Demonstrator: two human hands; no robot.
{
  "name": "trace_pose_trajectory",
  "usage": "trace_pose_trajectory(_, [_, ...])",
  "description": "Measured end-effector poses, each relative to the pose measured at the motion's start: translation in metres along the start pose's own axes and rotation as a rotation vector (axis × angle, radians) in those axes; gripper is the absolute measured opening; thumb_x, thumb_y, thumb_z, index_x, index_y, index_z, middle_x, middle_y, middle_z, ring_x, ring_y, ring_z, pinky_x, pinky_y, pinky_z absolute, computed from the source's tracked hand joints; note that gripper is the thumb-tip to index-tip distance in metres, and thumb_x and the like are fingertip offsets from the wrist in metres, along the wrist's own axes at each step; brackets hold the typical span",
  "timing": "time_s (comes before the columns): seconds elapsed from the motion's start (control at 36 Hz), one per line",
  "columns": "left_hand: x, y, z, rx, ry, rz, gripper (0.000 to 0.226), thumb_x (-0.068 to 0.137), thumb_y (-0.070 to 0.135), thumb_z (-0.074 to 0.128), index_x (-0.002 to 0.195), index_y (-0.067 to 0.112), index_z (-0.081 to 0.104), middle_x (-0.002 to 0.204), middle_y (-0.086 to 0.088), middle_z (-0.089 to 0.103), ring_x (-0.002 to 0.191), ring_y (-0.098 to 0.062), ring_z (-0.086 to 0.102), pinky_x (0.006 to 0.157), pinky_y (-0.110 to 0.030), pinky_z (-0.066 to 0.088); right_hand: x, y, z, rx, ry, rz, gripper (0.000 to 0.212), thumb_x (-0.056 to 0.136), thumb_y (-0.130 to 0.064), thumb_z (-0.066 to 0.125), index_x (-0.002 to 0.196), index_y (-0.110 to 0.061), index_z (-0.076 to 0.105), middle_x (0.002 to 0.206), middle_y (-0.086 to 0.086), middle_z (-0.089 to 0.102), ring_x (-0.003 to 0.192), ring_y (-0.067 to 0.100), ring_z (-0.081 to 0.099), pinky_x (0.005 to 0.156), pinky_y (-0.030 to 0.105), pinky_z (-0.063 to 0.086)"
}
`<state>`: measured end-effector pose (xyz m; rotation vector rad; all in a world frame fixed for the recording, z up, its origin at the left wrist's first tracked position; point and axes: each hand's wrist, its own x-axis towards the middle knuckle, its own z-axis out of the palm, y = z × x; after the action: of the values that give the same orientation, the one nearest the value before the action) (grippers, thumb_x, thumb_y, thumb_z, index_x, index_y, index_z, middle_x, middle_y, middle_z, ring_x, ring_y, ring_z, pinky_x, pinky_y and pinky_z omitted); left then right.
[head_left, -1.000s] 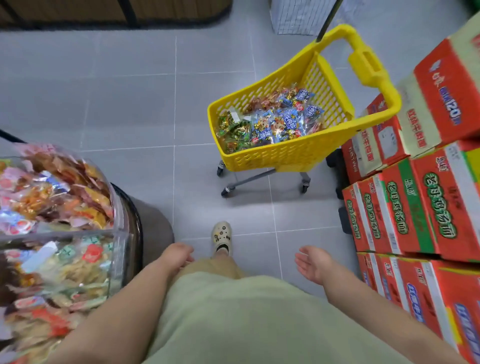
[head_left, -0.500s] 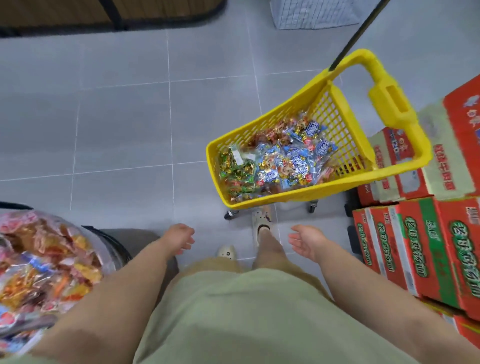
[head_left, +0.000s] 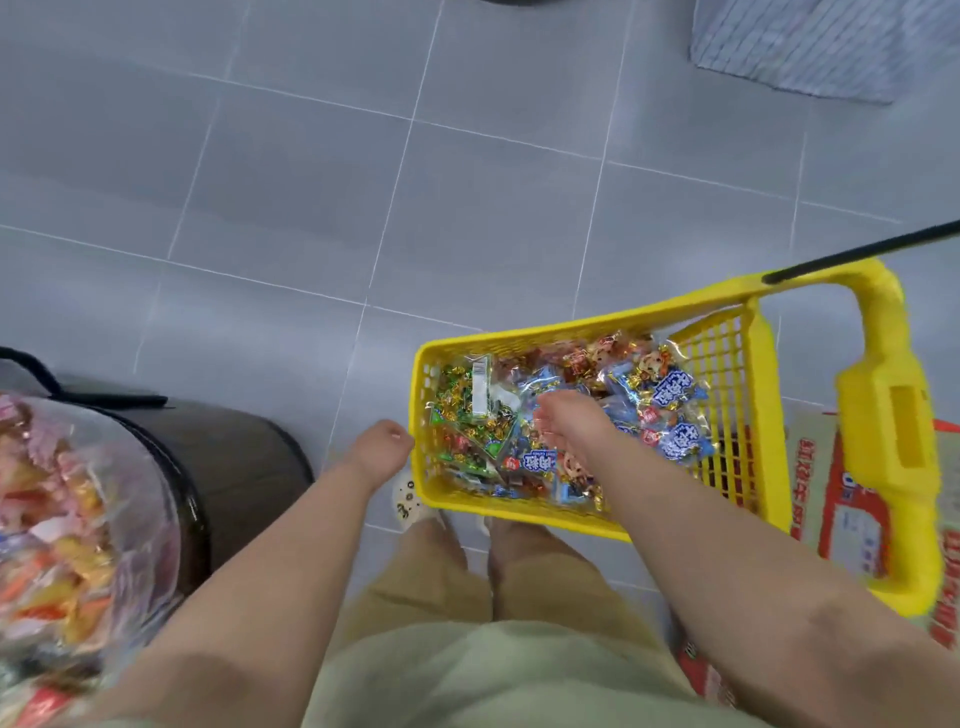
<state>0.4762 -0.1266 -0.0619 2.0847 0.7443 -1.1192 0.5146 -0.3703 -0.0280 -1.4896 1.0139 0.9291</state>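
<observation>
A yellow plastic shopping cart (head_left: 737, 364) stands on the grey tiled floor right in front of me, filled with clear bags of wrapped candies (head_left: 665, 410). My right hand (head_left: 566, 423) reaches into the cart, palm turned left with loose fingers, just above the bags, holding nothing that I can see. My left hand (head_left: 384, 449) hangs beside the cart's left wall with its fingers loosely curled and nothing in it.
A clear bin of wrapped sweets (head_left: 62, 519) on a dark round stand (head_left: 234, 457) is at my left. Red and green cartons (head_left: 857, 519) are stacked at the right behind the cart's handle (head_left: 893, 431). A black rod (head_left: 857, 254) crosses above the cart.
I have stepped up to the cart, which now sits directly before me. My right hand has moved forward over the rim into the cart; my left hand has come up beside its wall.
</observation>
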Motion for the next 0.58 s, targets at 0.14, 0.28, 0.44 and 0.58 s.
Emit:
trace_pose_trajectory(0.14, [0.043, 0.015, 0.019, 0.011, 0.047, -0.045, 0.048, 0.096, 0.035, 0.050, 0.136, 0.011, 0.044, 0.132, -0.017, 0.055, 0.121, -0.035, 0.052, 0.092, -0.033, 0.039, 0.046, -0.021, 0.017, -0.270, -0.003, -0.118, 0.032, 0.096, -0.015, 0.043, 0.119, 0.002, 0.057, 0.083, 0.005, 0.056, 0.086, 0.020, 0.051, 0.083, 0.034, 0.046])
trace_pose_trajectory(0.28, [0.076, 0.010, 0.036, -0.036, 0.034, -0.019, 0.042, 0.101, 0.029, 0.044, 0.132, 0.002, 0.039, 0.130, -0.024, 0.053, 0.117, -0.039, 0.052, 0.087, -0.034, 0.038, 0.079, -0.029, 0.042, -0.623, -0.031, -0.144, 0.029, 0.095, -0.021, 0.045, 0.104, -0.001, 0.063, 0.096, 0.015, 0.061, 0.083, 0.021, 0.052, 0.076, 0.033, 0.043])
trace_pose_trajectory(0.44, [0.092, 0.001, 0.043, -0.133, 0.037, 0.038, 0.038, 0.101, 0.028, 0.044, 0.131, 0.005, 0.042, 0.123, -0.022, 0.058, 0.106, -0.035, 0.057, 0.081, -0.030, 0.039, 0.096, -0.015, 0.061, -0.679, -0.023, -0.199, 0.035, 0.086, -0.037, 0.062, 0.101, -0.005, 0.065, 0.087, 0.009, 0.060, 0.073, 0.021, 0.054, 0.066, 0.025, 0.039])
trace_pose_trajectory(0.58, [0.090, 0.000, 0.041, -0.166, 0.007, 0.046, 0.036, 0.102, 0.027, 0.043, 0.131, 0.007, 0.042, 0.123, -0.020, 0.058, 0.109, -0.035, 0.057, 0.087, -0.033, 0.042, 0.094, -0.007, 0.066, -0.568, 0.037, -0.246, 0.048, 0.084, -0.023, 0.069, 0.125, -0.003, 0.054, 0.120, 0.012, 0.061, 0.099, 0.024, 0.058, 0.081, 0.028, 0.044])
